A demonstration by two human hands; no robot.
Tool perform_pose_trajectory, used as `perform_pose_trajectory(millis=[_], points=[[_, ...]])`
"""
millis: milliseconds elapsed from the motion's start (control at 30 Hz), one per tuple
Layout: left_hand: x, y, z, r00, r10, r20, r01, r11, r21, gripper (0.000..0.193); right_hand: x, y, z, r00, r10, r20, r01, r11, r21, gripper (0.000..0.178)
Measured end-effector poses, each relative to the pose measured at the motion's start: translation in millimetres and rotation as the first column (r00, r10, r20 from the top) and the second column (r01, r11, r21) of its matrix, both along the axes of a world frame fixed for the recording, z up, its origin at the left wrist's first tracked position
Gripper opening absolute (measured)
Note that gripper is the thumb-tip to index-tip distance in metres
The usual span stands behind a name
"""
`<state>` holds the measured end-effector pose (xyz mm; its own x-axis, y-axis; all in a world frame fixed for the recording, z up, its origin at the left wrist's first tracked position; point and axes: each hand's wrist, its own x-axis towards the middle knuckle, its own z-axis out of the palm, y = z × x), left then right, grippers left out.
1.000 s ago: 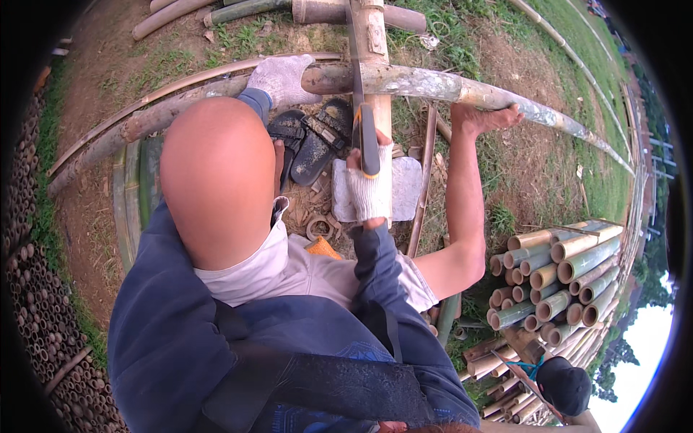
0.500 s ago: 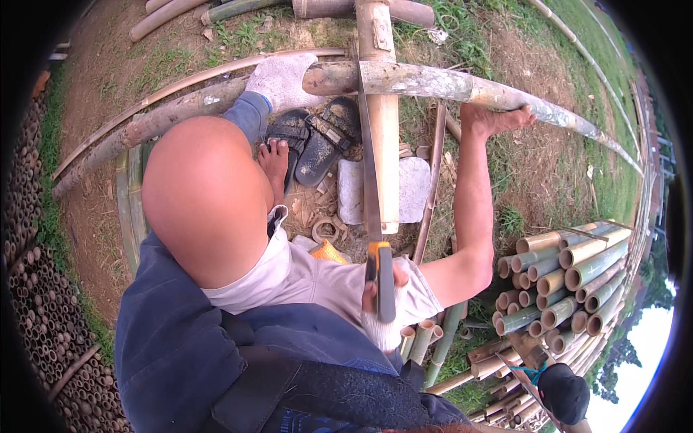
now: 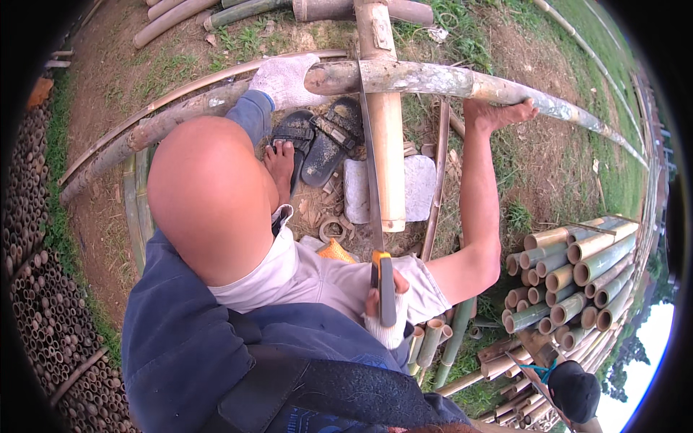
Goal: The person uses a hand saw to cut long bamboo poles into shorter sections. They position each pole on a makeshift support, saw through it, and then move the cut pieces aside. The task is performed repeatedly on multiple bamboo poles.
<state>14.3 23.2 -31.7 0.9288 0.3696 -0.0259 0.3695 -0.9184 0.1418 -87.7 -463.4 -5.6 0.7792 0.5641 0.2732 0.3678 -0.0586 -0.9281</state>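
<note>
- The bamboo pole (image 3: 433, 79) lies crosswise in front of the person, over a thicker bamboo support (image 3: 387, 166); this looks like a sawing step, and the pole ought to bear firmly on that support so it does not bounce.
- The left hand (image 3: 285, 81), gloved, is wrapped around the pole to the left of the blade. Press down there without rolling the pole, and leave the fingers a clear gap from the teeth.
- The right hand (image 3: 382, 332) is closed around the handle of the handsaw (image 3: 372, 184), back by the shorts. Only a little of the blade reaches past the pole, so this is probably near the back end of the stroke; pulling farther could bring the tip out of the cut.
- The blade crosses the pole just beside the support's left edge, running nearly along it. Steer it straight, or the teeth may scrape the support.
- The right foot (image 3: 498, 114) is set against the pole to the right; steady pressure there should help stop it turning.
- Use long, even strokes with light force, easing off near the end so the wall does not splinter.
- Cut depth cannot be judged from this view.
- The left foot (image 3: 280, 162) and black sandals (image 3: 323, 159) should stay clear of the blade.
</note>
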Motion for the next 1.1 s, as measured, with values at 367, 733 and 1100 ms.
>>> perform_pose_trajectory(millis=[367,733,1100], points=[[-10,-8,34,0.999,0.043,0.012,-0.041,0.988,-0.148,0.083,179,223,-76,0.994,0.003,-0.105,0.000,0.999,0.036,0.044],[-6,-4,20,0.998,0.020,0.066,-0.010,0.989,-0.150,0.080,135,24,-40,0.999,0.025,-0.036,-0.032,0.982,-0.186,0.044],[-5,-6,26,1.000,-0.004,0.000,0.004,0.983,-0.185,0.083,120,132,-49,1.000,-0.011,-0.004,0.009,0.962,-0.272,0.047]])
